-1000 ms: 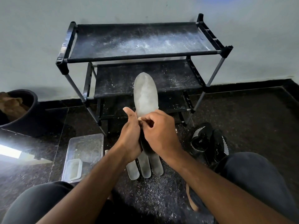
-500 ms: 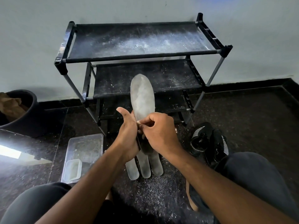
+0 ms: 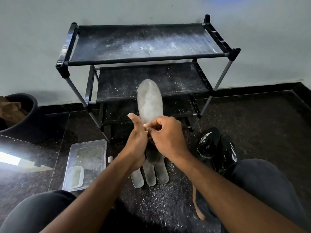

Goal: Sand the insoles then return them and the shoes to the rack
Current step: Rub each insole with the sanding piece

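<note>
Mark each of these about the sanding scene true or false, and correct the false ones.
1. The left hand holds the raised insole from its left side. True.
2. The shoe rack has shoes on its top shelf. False: the top shelf holds only dust; the black shoes sit on the floor to the right.
3. Three more insoles lie on the floor below the hands. True.
4. The clear plastic container stands on the rack. False: it lies on the floor, left of the arms.
5. The right hand rests idle on the knee. False: its fingers are curled against the raised insole's lower part; what its grip holds cannot be made out.
</note>
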`<state>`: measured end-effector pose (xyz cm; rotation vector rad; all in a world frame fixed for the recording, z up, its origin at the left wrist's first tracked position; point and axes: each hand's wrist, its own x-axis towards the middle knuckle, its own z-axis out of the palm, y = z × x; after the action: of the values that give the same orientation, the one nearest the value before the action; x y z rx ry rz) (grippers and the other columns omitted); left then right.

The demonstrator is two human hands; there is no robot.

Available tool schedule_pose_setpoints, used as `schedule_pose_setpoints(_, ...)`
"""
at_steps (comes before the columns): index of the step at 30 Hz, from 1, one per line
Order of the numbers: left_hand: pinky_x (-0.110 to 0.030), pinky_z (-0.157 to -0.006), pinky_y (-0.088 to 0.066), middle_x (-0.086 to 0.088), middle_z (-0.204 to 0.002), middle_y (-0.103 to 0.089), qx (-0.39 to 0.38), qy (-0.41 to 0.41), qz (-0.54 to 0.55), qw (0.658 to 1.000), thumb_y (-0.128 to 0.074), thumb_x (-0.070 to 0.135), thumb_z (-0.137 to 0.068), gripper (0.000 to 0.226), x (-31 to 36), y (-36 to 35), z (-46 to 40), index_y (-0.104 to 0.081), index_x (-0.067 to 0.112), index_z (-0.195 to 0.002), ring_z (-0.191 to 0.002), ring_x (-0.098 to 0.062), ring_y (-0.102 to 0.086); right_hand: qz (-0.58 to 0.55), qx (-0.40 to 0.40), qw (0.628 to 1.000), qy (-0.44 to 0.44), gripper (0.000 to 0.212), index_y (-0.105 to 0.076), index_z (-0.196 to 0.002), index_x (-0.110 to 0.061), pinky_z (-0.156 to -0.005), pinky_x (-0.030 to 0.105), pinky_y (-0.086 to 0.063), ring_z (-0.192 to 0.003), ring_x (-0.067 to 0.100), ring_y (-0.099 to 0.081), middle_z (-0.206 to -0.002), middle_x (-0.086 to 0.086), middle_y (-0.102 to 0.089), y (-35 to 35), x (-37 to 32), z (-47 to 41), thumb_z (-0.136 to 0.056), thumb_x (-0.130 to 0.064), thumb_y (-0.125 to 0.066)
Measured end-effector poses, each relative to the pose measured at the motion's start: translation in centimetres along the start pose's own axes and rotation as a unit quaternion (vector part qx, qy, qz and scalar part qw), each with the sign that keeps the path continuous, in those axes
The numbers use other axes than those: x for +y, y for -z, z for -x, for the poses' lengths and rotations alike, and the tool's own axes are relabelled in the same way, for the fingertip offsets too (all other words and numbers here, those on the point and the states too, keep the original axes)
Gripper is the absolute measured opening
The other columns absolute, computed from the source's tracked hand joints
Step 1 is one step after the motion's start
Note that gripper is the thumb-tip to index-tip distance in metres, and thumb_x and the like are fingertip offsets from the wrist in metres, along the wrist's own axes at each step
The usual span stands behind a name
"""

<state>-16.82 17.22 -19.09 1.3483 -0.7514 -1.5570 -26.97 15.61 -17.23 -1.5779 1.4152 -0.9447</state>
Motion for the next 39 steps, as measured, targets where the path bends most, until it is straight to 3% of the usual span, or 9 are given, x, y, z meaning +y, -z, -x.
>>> schedule_pose_setpoints(7, -0.039, -0.097, -0.058, -0.009, -0.123, -0.075, -0.025, -0.007, 0.008, 1.000, -0.008, 0.086, -0.077, 0.099, -0.4, -0.2, -0.4, -0.058, 0.030, -0.141, -0.117, -0.021, -0.071, 0.030, 0.041, 0.998, 0.046, 0.008, -0.074, -0.081, -0.005, -0.065, 0.015, -0.056, -0.072, 0.006, -0.068, -0.087, 0.001, -0.067, 0.2, 0.3, -0.3, -0.085, 0.001, -0.074)
schedule_pose_setpoints(13, -0.039, -0.091, -0.058, -0.011, -0.114, -0.076, -0.036, -0.008, -0.015, 0.999, -0.007, 0.085, -0.081, 0.097, -0.7, -0.5, -0.3, -0.062, 0.026, -0.134, -0.113, -0.022, -0.072, 0.024, 0.083, 0.994, 0.073, 0.010, -0.074, -0.083, -0.007, -0.068, 0.005, -0.048, -0.081, -0.002, -0.064, -0.086, -0.003, -0.065, 0.5, 0.2, -0.6, -0.086, 0.002, -0.072)
schedule_pose_setpoints(16, -0.045, -0.100, -0.052, -0.016, -0.124, -0.068, -0.015, 0.012, 0.065, 0.998, -0.014, 0.090, -0.082, 0.101, 0.1, 0.8, -0.9, -0.070, 0.019, -0.128, -0.114, -0.031, -0.064, -0.001, 0.001, 0.999, 0.047, 0.009, -0.075, -0.081, -0.005, -0.058, 0.011, -0.052, -0.068, 0.005, -0.069, -0.083, 0.002, -0.069, 0.4, 0.1, -0.5, -0.087, 0.002, -0.072)
schedule_pose_setpoints(19, -0.041, -0.082, -0.044, -0.018, -0.136, -0.060, 0.009, 0.035, 0.143, 0.989, -0.025, 0.087, -0.090, 0.089, 0.8, 2.4, -1.9, -0.078, 0.021, -0.117, -0.111, -0.035, -0.050, 0.041, -0.118, 0.991, 0.039, 0.007, -0.076, -0.080, -0.003, -0.054, 0.015, -0.053, -0.059, 0.006, -0.068, -0.078, 0.003, -0.069, -0.1, 0.1, -0.1, -0.087, -0.002, -0.073)
schedule_pose_setpoints(21, -0.042, -0.097, -0.042, -0.016, -0.140, -0.062, 0.014, 0.049, 0.158, 0.986, -0.027, 0.079, -0.097, 0.084, 0.8, 2.7, -2.1, -0.078, 0.015, -0.118, -0.124, -0.034, -0.054, 0.063, -0.123, 0.989, 0.059, 0.004, -0.077, -0.084, -0.003, -0.059, 0.015, -0.054, -0.063, 0.009, -0.067, -0.083, 0.004, -0.065, -0.4, 0.1, 0.2, -0.087, -0.004, -0.074)
schedule_pose_setpoints(23, -0.042, -0.111, -0.046, -0.016, -0.136, -0.068, 0.016, 0.064, 0.150, 0.987, -0.026, 0.071, -0.103, 0.082, 0.6, 2.5, -2.1, -0.070, 0.008, -0.131, -0.129, -0.030, -0.063, 0.079, -0.101, 0.989, 0.076, 0.005, -0.078, -0.085, -0.006, -0.061, 0.013, -0.052, -0.068, 0.010, -0.064, -0.084, 0.003, -0.062, -0.4, 0.0, 0.1, -0.087, -0.004, -0.074)
schedule_pose_setpoints(25, -0.042, -0.105, -0.052, -0.016, -0.132, -0.070, 0.013, 0.066, 0.149, 0.987, -0.027, 0.067, -0.105, 0.078, 0.8, 2.2, -1.9, -0.063, 0.005, -0.138, -0.123, -0.029, -0.068, 0.104, -0.074, 0.987, 0.099, 0.007, -0.076, -0.084, -0.006, -0.062, 0.018, -0.052, -0.072, 0.010, -0.061, -0.083, 0.002, -0.059, -0.4, 0.1, 0.1, -0.088, -0.004, -0.071)
schedule_pose_setpoints(30, -0.044, -0.102, -0.056, -0.018, -0.118, -0.076, 0.054, 0.042, 0.097, 0.993, -0.037, 0.055, -0.108, 0.063, 0.8, 0.4, -0.5, -0.070, 0.004, -0.124, -0.111, -0.028, -0.074, 0.172, -0.005, 0.975, 0.142, 0.017, -0.066, -0.080, -0.003, -0.058, 0.040, -0.052, -0.067, 0.018, -0.052, -0.080, 0.002, -0.046, -0.6, 0.8, 0.2, -0.094, -0.004, -0.058)
schedule_pose_setpoints(39, -0.052, -0.109, -0.051, -0.019, -0.121, -0.074, 0.025, 0.027, 0.073, 0.997, -0.030, 0.056, -0.109, 0.064, -0.7, -0.4, -0.1, -0.070, 0.010, -0.127, -0.118, -0.031, -0.071, 0.130, 0.116, 0.974, 0.146, 0.010, -0.068, -0.093, -0.007, -0.071, 0.030, -0.054, -0.080, 0.011, -0.058, -0.094, -0.001, -0.058, 0.0, 0.8, -0.7, -0.096, -0.005, -0.059)
